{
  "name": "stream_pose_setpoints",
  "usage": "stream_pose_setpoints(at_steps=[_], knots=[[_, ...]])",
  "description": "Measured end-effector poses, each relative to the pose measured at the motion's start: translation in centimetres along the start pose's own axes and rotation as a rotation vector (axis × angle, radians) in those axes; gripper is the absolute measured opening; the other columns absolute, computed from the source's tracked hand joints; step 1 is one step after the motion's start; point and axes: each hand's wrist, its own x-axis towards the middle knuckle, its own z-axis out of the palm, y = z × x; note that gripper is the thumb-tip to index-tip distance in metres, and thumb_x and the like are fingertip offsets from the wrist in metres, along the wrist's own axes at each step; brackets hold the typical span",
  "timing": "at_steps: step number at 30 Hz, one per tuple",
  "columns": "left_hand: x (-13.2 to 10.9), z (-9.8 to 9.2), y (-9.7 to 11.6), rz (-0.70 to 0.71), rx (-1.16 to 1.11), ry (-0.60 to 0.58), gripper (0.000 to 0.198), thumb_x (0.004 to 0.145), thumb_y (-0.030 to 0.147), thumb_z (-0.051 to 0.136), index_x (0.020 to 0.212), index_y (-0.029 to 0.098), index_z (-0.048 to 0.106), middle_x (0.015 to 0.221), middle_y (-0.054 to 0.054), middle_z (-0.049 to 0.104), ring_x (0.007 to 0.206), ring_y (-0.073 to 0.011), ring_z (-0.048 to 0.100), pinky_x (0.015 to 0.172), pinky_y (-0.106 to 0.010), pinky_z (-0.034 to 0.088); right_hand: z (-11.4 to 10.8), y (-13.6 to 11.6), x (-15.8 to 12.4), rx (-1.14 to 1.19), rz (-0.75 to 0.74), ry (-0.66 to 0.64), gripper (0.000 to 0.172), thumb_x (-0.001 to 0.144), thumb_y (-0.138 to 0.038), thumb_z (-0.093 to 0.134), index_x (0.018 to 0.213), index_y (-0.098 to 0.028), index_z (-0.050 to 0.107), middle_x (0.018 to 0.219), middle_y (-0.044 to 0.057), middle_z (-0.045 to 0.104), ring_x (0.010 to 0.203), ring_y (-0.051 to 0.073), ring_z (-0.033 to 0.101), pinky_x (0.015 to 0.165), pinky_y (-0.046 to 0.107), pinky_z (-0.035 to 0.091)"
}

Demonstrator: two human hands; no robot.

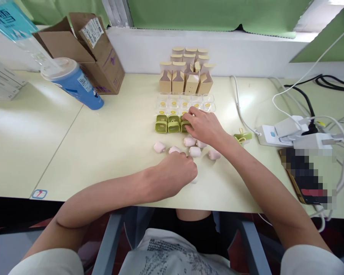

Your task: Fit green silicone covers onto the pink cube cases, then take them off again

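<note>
My right hand [205, 126] reaches over the third in a row of small green cases [173, 125], its fingers closed around that case's right side and partly hiding it. My left hand [176, 173] is curled low over the table among several small pale pink barrel-shaped pieces [195, 152]. What its fingers hold, if anything, is hidden; one pale piece [194, 180] shows just beside the knuckles. Behind the green cases stand clear plastic holders [174, 102] with yellow round marks.
Open cream cardboard boxes [178, 82] stand by the wall. To the left are a blue cup [77, 86] and a brown carton [103, 68]. At right lie a green strapped item [243, 136], a white power strip [268, 135], cables and a phone [306, 175].
</note>
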Motion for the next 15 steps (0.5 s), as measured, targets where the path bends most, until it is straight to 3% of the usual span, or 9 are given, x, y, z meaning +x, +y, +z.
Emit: stream_pose_setpoints(at_steps=[4, 7, 9, 12, 15], knots=[[-0.2, -0.6, -0.1, -0.036, 0.004, -0.017, 0.027, 0.094, -0.008, 0.061, 0.104, 0.012, 0.076, 0.105, -0.017, 0.083, 0.094, -0.0307, 0.080, 0.064, -0.038, 0.037, -4.3, 1.9, -1.5, 0.134, 0.025, 0.053, 0.028, 0.107, -0.024, 0.070, 0.133, -0.021, 0.079, 0.139, 0.014, 0.078, 0.087, 0.023, 0.065, 0.078, 0.040, 0.044], [-0.3, -0.7, -0.3, -0.029, -0.012, -0.008, 0.024, 0.097, -0.005, 0.062, 0.107, 0.013, 0.075, 0.107, -0.015, 0.083, 0.095, -0.0294, 0.080, 0.065, -0.038, 0.036, -7.9, 5.0, -3.3, 0.114, 0.194, 0.191, 0.011, 0.098, -0.019, 0.076, 0.106, -0.024, 0.081, 0.106, 0.011, 0.080, 0.084, 0.024, 0.063, 0.085, 0.043, 0.048], [-0.3, -0.7, -0.3, -0.021, -0.012, -0.005, 0.022, 0.098, -0.003, 0.064, 0.107, 0.013, 0.074, 0.105, -0.014, 0.082, 0.093, -0.0287, 0.080, 0.064, -0.038, 0.036, -9.2, 7.5, -4.3, 0.022, 0.407, 0.062, 0.016, 0.090, -0.012, 0.078, 0.099, -0.024, 0.082, 0.093, 0.012, 0.078, 0.084, 0.026, 0.065, 0.081, 0.045, 0.048], [-0.2, -0.7, -0.4, -0.029, -0.005, -0.024, 0.022, 0.097, -0.004, 0.063, 0.107, 0.013, 0.073, 0.104, -0.013, 0.082, 0.093, -0.0288, 0.080, 0.065, -0.039, 0.036, -8.8, 11.5, -4.9, 0.090, 0.675, -0.396, 0.037, 0.077, -0.010, 0.083, 0.110, -0.027, 0.083, 0.084, 0.008, 0.077, 0.072, 0.028, 0.071, 0.068, 0.045, 0.053], [-0.4, -0.7, -0.6, -0.050, -0.004, -0.060, 0.025, 0.098, -0.006, 0.061, 0.110, 0.013, 0.073, 0.109, -0.012, 0.082, 0.099, -0.0291, 0.080, 0.067, -0.039, 0.038, -6.5, 14.7, -4.6, 0.280, 0.641, -0.631, 0.056, 0.065, -0.014, 0.085, 0.118, -0.030, 0.083, 0.083, 0.005, 0.079, 0.067, 0.032, 0.078, 0.061, 0.045, 0.060]])
